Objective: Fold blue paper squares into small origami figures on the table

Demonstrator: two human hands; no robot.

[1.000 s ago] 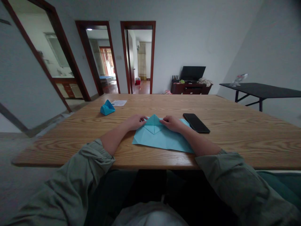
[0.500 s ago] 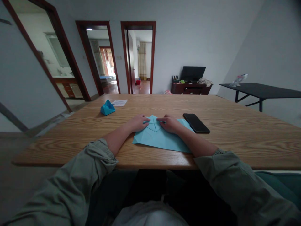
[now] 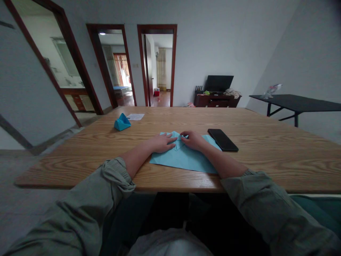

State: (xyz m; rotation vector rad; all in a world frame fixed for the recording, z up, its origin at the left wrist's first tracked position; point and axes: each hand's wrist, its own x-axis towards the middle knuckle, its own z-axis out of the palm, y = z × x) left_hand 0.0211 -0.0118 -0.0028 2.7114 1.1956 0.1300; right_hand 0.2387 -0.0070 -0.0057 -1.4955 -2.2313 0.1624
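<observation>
A sheet of light blue paper (image 3: pixel 183 161) lies on the wooden table in front of me, its far part folded into a creased point. My left hand (image 3: pixel 163 143) rests flat on the paper's left side, fingers spread toward the middle creases. At the far part of the sheet, my right hand (image 3: pixel 193 139) has its fingers curled and closed on a folded flap, close to my left fingertips. My right hand and forearm hide part of the paper's right side.
A black phone (image 3: pixel 222 139) lies just right of the paper. Farther off to the left sit a folded blue paper shape (image 3: pixel 122 122) and a white printed slip (image 3: pixel 136 117). The wooden table's (image 3: pixel 80 174) front edge is close to my body.
My left hand has moved right and flattened, with its fingers now spread over the left creases. My right hand has shifted slightly and its fingers have curled in more.
</observation>
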